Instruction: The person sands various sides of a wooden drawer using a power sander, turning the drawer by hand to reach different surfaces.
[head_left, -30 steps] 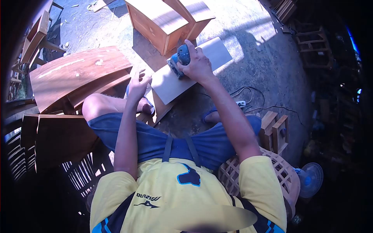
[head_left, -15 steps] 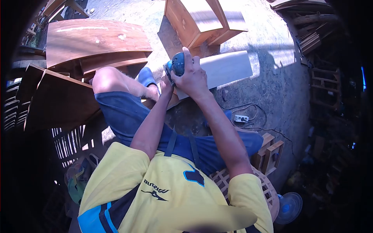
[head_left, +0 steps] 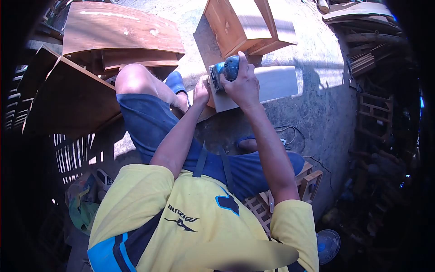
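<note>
My right hand point(head_left: 243, 86) is closed around the body of a blue and black power sander point(head_left: 231, 68). The sander's pad is at the left end of a wooden piece with a pale flat face point(head_left: 276, 83). My left hand point(head_left: 201, 92) grips the left end of this piece, its fingers bent and partly hidden at the edge. The piece extends to the right on the floor in front of my legs.
A curved brown wooden panel point(head_left: 122, 29) stands at the upper left, with a dark panel point(head_left: 68, 97) below it. A wooden cabinet frame point(head_left: 238, 25) is ahead. A cable point(head_left: 297, 131) and a fan point(head_left: 327, 246) are at the right. Timber point(head_left: 362, 63) is stacked at the far right.
The view has shifted. My right hand has moved the sander right and turned it a little, away from my left hand, which stays at the piece's left end.
</note>
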`<move>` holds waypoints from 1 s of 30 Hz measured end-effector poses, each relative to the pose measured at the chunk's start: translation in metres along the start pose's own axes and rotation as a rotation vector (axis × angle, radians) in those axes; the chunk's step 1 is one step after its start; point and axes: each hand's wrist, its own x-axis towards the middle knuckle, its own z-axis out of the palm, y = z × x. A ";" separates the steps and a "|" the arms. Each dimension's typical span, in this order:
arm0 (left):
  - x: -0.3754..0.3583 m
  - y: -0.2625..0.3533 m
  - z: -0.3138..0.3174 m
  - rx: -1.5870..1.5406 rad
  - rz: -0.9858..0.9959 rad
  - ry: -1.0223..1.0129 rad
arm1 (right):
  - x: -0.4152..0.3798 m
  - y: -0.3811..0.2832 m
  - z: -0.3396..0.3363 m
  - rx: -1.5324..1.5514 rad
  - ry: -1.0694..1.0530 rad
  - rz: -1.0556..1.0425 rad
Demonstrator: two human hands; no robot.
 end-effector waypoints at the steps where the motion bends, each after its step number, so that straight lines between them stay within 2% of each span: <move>1: 0.004 -0.009 0.011 0.172 0.080 0.055 | 0.009 0.008 0.000 -0.012 0.064 0.079; 3: 0.001 -0.015 0.010 0.169 0.095 0.061 | 0.011 0.010 0.003 -0.028 0.087 0.096; 5: 0.006 -0.002 0.003 0.161 -0.069 -0.097 | 0.000 -0.007 0.007 0.021 0.033 0.040; 7: 0.012 -0.009 0.004 0.131 -0.043 -0.093 | -0.008 -0.023 0.014 0.042 0.013 -0.002; 9: 0.007 -0.029 0.005 0.080 -0.016 -0.097 | -0.014 -0.030 0.015 0.022 -0.095 -0.055; 12: 0.017 -0.043 0.012 -0.019 0.038 -0.070 | 0.010 -0.003 0.004 -0.003 0.002 0.013; 13: 0.017 -0.036 0.009 0.128 -0.058 -0.088 | 0.016 0.004 0.001 -0.017 0.051 0.077; 15: 0.005 -0.006 0.000 0.291 -0.016 -0.024 | 0.013 0.008 0.003 -0.002 0.070 0.107; 18: -0.007 0.040 -0.034 0.180 0.013 -0.091 | -0.013 -0.012 0.007 0.052 -0.039 0.023; 20: -0.006 0.053 -0.029 0.082 0.039 -0.187 | -0.022 -0.015 0.006 0.041 -0.068 0.010; 22: -0.003 0.050 -0.019 -0.012 -0.015 -0.244 | -0.021 0.003 -0.006 0.039 -0.114 0.004; 27: 0.020 0.037 -0.030 -0.241 -0.338 -0.207 | 0.029 0.103 -0.040 -0.032 0.061 0.169; 29: 0.017 0.081 -0.033 -0.418 -0.421 -0.127 | 0.050 0.154 -0.062 -0.116 0.096 0.201; 30: 0.016 0.085 -0.029 -0.217 -0.259 -0.115 | 0.061 0.180 -0.073 -0.121 0.108 0.239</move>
